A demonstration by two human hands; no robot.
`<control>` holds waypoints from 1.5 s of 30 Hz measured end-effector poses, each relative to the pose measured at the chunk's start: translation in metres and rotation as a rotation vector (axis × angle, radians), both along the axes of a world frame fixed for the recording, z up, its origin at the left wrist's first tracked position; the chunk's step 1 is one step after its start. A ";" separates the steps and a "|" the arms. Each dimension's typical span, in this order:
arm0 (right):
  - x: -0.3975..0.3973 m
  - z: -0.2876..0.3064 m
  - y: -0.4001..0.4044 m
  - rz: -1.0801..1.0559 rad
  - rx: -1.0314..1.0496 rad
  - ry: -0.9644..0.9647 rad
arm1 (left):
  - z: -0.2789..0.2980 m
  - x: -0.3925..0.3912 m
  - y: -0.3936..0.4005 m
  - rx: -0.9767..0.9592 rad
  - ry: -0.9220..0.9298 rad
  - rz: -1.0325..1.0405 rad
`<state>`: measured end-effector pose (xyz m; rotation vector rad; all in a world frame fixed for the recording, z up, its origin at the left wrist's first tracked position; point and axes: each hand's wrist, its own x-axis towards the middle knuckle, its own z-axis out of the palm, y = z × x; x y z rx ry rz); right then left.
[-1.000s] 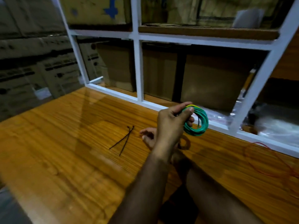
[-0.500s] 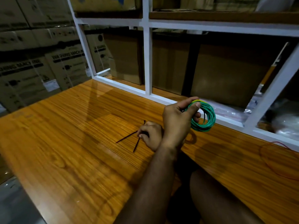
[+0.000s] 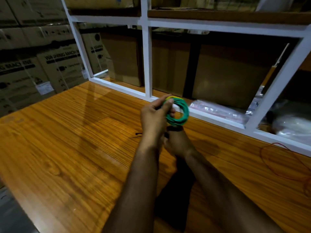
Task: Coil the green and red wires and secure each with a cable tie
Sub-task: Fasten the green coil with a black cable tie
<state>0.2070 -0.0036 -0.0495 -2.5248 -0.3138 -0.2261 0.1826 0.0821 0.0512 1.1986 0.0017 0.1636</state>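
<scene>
My left hand (image 3: 154,118) holds the coiled green wire (image 3: 180,113) up above the wooden table (image 3: 67,148), thumb and fingers pinching one side of the coil. Just below it, my right hand (image 3: 178,143) grips a black cable tie (image 3: 175,128) whose bent end shows above the fingers. A second black cable tie (image 3: 137,135) lies on the table, partly hidden behind my left wrist. The red wire (image 3: 279,144) lies loose in a wide loop on the table at the right.
A white shelf frame (image 3: 147,64) runs along the far edge of the table, with brown boxes behind it. Clear plastic bags (image 3: 218,111) lie on its lowest shelf. Stacked cardboard cartons (image 3: 42,64) stand to the left.
My right hand reached under my left arm to the cable ties, took one, and came back beneath the green coil. One tie stays on the table.
</scene>
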 end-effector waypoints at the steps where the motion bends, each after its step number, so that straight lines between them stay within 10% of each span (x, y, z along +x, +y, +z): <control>1: -0.002 0.003 -0.002 0.010 0.021 -0.010 | 0.001 0.003 0.012 -0.031 0.017 0.058; 17: -0.004 0.014 -0.017 -0.224 0.306 -0.115 | -0.013 0.007 0.086 -0.192 0.091 0.345; 40: -0.009 0.008 -0.030 -0.143 -0.104 -0.009 | -0.020 0.011 0.075 -0.188 0.131 0.326; 45: -0.015 0.009 -0.045 -0.199 0.334 0.065 | -0.021 0.013 0.074 -0.188 0.124 0.311</control>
